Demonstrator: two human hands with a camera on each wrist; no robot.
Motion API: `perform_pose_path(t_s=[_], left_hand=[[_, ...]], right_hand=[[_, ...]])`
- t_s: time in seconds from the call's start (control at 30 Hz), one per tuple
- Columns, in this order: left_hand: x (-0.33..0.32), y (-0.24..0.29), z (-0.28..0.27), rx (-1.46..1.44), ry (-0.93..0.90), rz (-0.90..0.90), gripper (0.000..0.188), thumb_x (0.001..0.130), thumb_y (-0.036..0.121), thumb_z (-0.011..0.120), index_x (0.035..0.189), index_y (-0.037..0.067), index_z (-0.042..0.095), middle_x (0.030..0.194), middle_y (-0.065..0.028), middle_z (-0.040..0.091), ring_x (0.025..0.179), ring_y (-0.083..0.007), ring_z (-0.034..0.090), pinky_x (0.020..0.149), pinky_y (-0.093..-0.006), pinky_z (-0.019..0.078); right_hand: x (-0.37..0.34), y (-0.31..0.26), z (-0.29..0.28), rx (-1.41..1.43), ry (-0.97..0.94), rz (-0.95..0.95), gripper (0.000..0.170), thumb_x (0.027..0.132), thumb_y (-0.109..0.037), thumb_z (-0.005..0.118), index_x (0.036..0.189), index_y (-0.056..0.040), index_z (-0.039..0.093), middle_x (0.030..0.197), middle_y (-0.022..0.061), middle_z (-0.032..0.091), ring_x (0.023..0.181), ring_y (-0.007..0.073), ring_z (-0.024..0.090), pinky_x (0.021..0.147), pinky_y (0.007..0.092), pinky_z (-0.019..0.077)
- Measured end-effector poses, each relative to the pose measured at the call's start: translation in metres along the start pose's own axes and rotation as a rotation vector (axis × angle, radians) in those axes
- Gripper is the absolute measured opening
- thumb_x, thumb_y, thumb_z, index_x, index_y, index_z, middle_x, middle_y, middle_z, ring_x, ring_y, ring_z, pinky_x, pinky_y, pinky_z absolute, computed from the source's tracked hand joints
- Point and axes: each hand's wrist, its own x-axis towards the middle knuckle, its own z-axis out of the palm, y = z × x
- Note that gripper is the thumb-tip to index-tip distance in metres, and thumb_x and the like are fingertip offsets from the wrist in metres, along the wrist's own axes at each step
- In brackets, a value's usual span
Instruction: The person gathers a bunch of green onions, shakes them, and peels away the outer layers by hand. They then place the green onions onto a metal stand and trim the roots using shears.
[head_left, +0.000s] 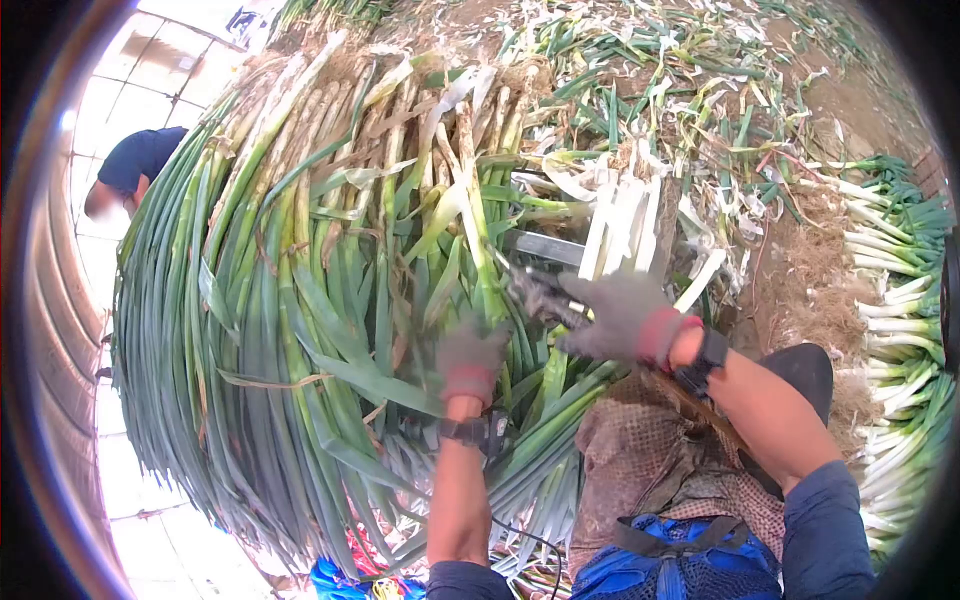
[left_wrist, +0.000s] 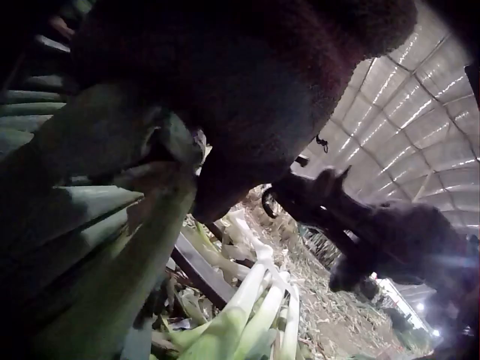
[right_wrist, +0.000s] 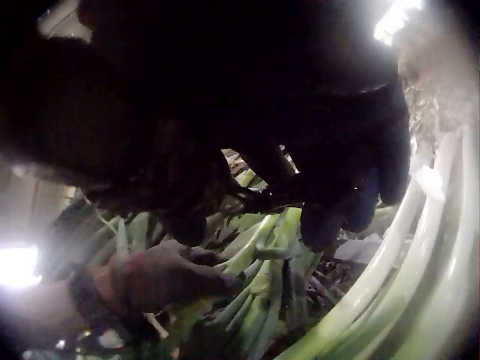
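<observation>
My gloved left hand (head_left: 472,362) grips a leek (head_left: 474,215) by its green part, its brownish stalk pointing away from me. In the right wrist view the left hand (right_wrist: 169,274) is closed round the green leaves. My gloved right hand (head_left: 622,315) holds a dark hand tool (head_left: 540,292) with a thin tip close to that leek; the tool's kind is blurred. Dark shapes of the hand cover much of the right wrist view. Just beyond the right hand, several white-stalked leeks (head_left: 618,225) lie across a metal bar (head_left: 548,248).
A big heap of unstripped leeks (head_left: 260,290) fills the left side. Stripped leeks (head_left: 895,345) lie in a row on the ground at right. Peeled skins and leaf scraps (head_left: 690,90) litter the ground ahead. Another person (head_left: 150,165) bends beyond the heap.
</observation>
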Motion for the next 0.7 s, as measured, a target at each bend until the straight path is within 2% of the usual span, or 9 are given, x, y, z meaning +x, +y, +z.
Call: perform_pose_path(t_s=[0.1, 0.23, 0.27, 0.37, 0.47, 0.57, 0.6, 0.7], left_hand=[[-0.006, 0.009, 0.002, -0.039, -0.017, -0.023, 0.038, 0.085, 0.026, 0.080, 0.113, 0.001, 0.075, 0.093, -0.0148, 0.078, 0.078, -0.0225, 0.071, 0.077, -0.0381, 0.0533], [-0.020, 0.014, 0.004, -0.076, -0.046, -0.013, 0.040, 0.085, 0.027, 0.080, 0.114, -0.001, 0.074, 0.091, -0.0154, 0.077, 0.077, -0.0214, 0.070, 0.076, -0.0360, 0.0534], [-0.024, 0.017, 0.002, -0.093, -0.049, 0.002, 0.041, 0.085, 0.027, 0.080, 0.114, -0.001, 0.074, 0.090, -0.0153, 0.077, 0.076, -0.0214, 0.070, 0.075, -0.0355, 0.0534], [-0.027, 0.020, 0.000, -0.111, -0.028, 0.097, 0.043, 0.086, 0.030, 0.080, 0.114, -0.002, 0.073, 0.086, -0.0157, 0.075, 0.071, -0.0218, 0.069, 0.072, -0.0356, 0.0532], [-0.032, 0.030, -0.006, -0.121, -0.096, 0.025, 0.045, 0.086, 0.032, 0.079, 0.115, -0.002, 0.073, 0.090, -0.0179, 0.076, 0.076, -0.0259, 0.071, 0.075, -0.0371, 0.0536], [-0.037, 0.022, 0.002, -0.026, -0.094, 0.137, 0.046, 0.086, 0.031, 0.079, 0.116, -0.002, 0.073, 0.092, -0.0178, 0.076, 0.079, -0.0275, 0.072, 0.077, -0.0374, 0.0539], [-0.039, 0.020, 0.005, -0.066, -0.082, 0.122, 0.046, 0.085, 0.031, 0.079, 0.117, -0.002, 0.073, 0.093, -0.0176, 0.076, 0.079, -0.0277, 0.072, 0.077, -0.0376, 0.0540], [-0.050, 0.027, 0.006, -0.145, -0.057, 0.083, 0.045, 0.086, 0.030, 0.078, 0.118, 0.000, 0.073, 0.093, -0.0173, 0.076, 0.080, -0.0279, 0.072, 0.077, -0.0384, 0.0543]], right_hand=[[0.028, 0.003, -0.003, 0.029, 0.184, -0.065, 0.074, 0.082, -0.054, 0.073, 0.146, -0.0204, 0.055, 0.099, 0.0209, 0.074, 0.092, 0.0411, 0.071, 0.082, 0.0500, 0.0552], [0.063, -0.001, -0.014, -0.057, 0.163, 0.024, 0.073, 0.084, -0.050, 0.072, 0.147, -0.0185, 0.053, 0.106, 0.0192, 0.074, 0.101, 0.0393, 0.070, 0.089, 0.0458, 0.0542], [0.068, -0.001, -0.016, -0.068, 0.218, -0.005, 0.070, 0.084, -0.048, 0.072, 0.144, -0.0158, 0.055, 0.110, 0.0170, 0.074, 0.106, 0.0365, 0.070, 0.093, 0.0442, 0.0531], [0.075, -0.007, -0.026, -0.071, 0.106, 0.028, 0.066, 0.083, -0.046, 0.073, 0.139, -0.0139, 0.059, 0.116, 0.0158, 0.074, 0.111, 0.0358, 0.069, 0.095, 0.0448, 0.0524], [0.079, -0.007, -0.016, -0.061, 0.145, 0.062, 0.062, 0.083, -0.044, 0.073, 0.135, -0.0127, 0.062, 0.113, 0.0165, 0.074, 0.107, 0.0369, 0.069, 0.094, 0.0457, 0.0523], [0.076, 0.000, -0.006, -0.057, 0.239, 0.012, 0.065, 0.083, -0.047, 0.073, 0.137, -0.0124, 0.060, 0.108, 0.0170, 0.075, 0.102, 0.0380, 0.070, 0.092, 0.0459, 0.0526], [0.075, 0.002, -0.004, -0.057, 0.274, -0.023, 0.066, 0.084, -0.048, 0.072, 0.137, -0.0122, 0.059, 0.106, 0.0171, 0.075, 0.100, 0.0383, 0.071, 0.092, 0.0459, 0.0527], [0.068, 0.000, -0.005, -0.037, 0.152, 0.031, 0.068, 0.084, -0.051, 0.072, 0.138, -0.0110, 0.058, 0.103, 0.0179, 0.075, 0.098, 0.0399, 0.071, 0.090, 0.0474, 0.0531]])
